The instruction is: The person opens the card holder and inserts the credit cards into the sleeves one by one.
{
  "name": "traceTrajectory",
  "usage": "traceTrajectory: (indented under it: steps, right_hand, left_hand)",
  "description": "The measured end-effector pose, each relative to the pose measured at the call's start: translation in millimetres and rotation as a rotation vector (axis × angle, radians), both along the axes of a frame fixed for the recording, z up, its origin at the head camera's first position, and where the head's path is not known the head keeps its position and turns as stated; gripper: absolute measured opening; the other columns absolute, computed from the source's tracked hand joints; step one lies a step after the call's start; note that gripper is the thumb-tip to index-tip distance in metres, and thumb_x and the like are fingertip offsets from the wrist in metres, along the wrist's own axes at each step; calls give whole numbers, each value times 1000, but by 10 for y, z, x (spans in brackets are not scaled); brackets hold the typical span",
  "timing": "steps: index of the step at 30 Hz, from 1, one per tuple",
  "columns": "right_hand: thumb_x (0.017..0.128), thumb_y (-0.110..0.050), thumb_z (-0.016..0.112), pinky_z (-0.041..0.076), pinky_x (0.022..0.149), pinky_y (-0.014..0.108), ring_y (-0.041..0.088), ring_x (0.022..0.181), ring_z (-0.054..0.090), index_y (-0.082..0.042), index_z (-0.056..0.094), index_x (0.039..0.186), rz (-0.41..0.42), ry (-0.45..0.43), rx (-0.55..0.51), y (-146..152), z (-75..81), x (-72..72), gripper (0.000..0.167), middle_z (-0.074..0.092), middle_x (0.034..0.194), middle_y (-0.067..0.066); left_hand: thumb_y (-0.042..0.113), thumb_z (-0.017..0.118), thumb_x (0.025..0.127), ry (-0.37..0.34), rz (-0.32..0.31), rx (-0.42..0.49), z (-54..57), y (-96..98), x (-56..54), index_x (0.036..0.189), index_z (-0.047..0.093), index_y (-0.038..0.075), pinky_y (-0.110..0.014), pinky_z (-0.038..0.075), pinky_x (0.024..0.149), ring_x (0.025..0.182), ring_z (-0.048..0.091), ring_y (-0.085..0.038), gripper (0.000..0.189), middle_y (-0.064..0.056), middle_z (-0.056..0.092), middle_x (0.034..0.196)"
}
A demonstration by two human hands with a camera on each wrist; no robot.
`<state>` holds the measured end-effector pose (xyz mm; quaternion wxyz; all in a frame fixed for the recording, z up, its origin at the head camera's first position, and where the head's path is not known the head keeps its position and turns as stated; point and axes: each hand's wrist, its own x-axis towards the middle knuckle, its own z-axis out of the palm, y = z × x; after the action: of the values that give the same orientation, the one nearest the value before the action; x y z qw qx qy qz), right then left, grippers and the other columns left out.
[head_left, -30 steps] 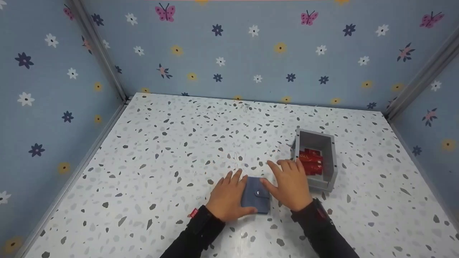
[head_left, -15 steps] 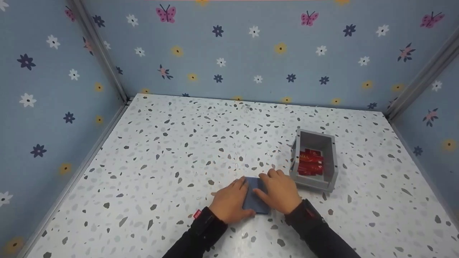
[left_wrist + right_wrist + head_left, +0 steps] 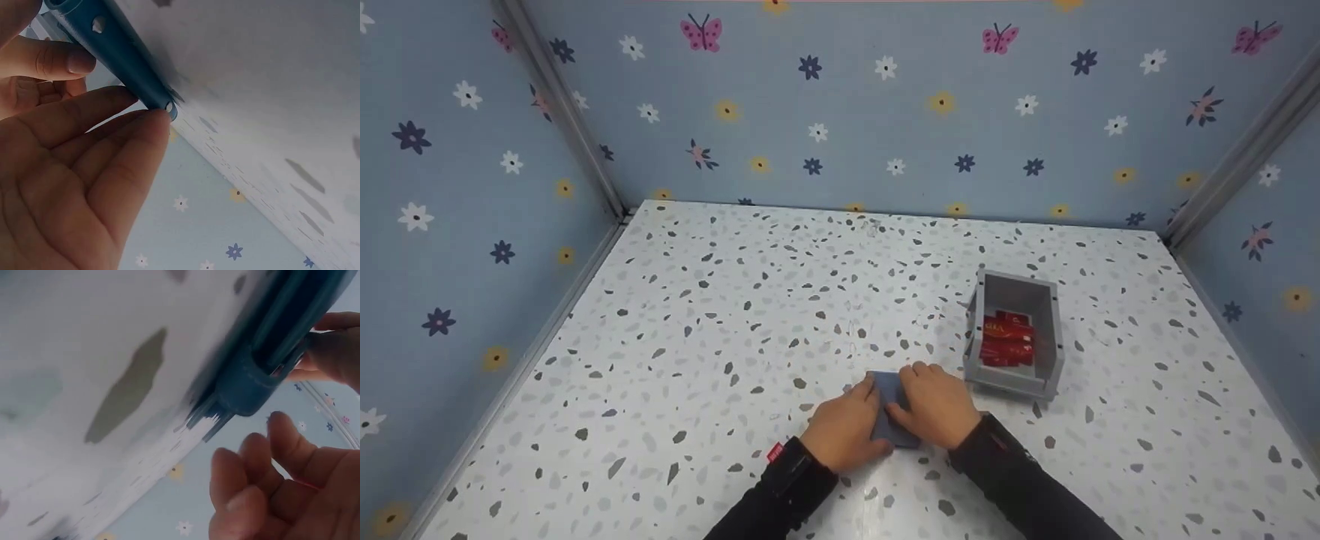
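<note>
Wallet (image 3: pixel 892 432), blue, or possibly a small notebook, flat on the speckled worktop (image 3: pixel 660 390) between both hands. Left hand (image 3: pixel 844 429) along its left edge, fingers mostly straight and touching the side; metal stud (image 3: pixel 98 24) visible there from the left wrist. Right hand (image 3: pixel 939 405) over the right half, fingers curled, thumb across the cover; cannot tell whether it pinches anything. Strap (image 3: pixel 246 389) spans the right edge. Step in hand reads as working that strap. Best done, I judge, with the left hand bracing low and steady so the wallet cannot slide, the right thumb bearing close to the strap's fastening, force kept short and straight, no twist on the cover. Grey bin (image 3: pixel 1020 386) with red packets (image 3: pixel 1007 341) stands near the right hand; elbow room adequate.
</note>
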<state>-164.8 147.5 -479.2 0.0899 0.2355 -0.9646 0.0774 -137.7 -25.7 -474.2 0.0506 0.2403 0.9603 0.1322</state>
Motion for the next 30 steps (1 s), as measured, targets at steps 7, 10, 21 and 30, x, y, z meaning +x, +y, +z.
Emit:
traceTrajectory:
  steps: [7, 10, 21, 30]
  right_hand:
    - [86, -31, 66, 48, 51, 39, 23, 59, 56, -4, 64, 81, 33, -111, -20, -10, -6, -25, 27, 61, 70, 7]
    - [88, -27, 64, 45, 49, 36, 20, 56, 52, -8, 61, 76, 51, -132, -47, -8, -11, -40, 23, 58, 66, 4]
    - [87, -21, 62, 37, 48, 25, 9, 52, 43, -16, 51, 62, 55, -217, -128, 25, 43, -64, 28, 49, 57, -6]
    - [84, -15, 62, 36, 48, 23, 7, 51, 41, -19, 50, 60, -44, -195, -199, 253, 234, -65, 27, 45, 55, -9]
  left_hand:
    - [41, 73, 80, 17, -3, -15, -14, 3, 15, 139, 48, -6, -41, 54, 97, 128, 55, -34, 80, -23, 41, 151]
    - [41, 73, 80, 3, -3, -7, -17, 4, 12, 140, 48, -6, -41, 54, 99, 128, 55, -34, 80, -23, 40, 152]
    - [37, 73, 82, -38, 2, 14, -33, 19, 1, 141, 45, -7, -42, 51, 103, 131, 52, -35, 79, -25, 35, 154]
    - [38, 72, 83, -47, 21, 16, -8, 31, 16, 140, 45, -9, -42, 49, 104, 131, 52, -35, 79, -25, 37, 153]
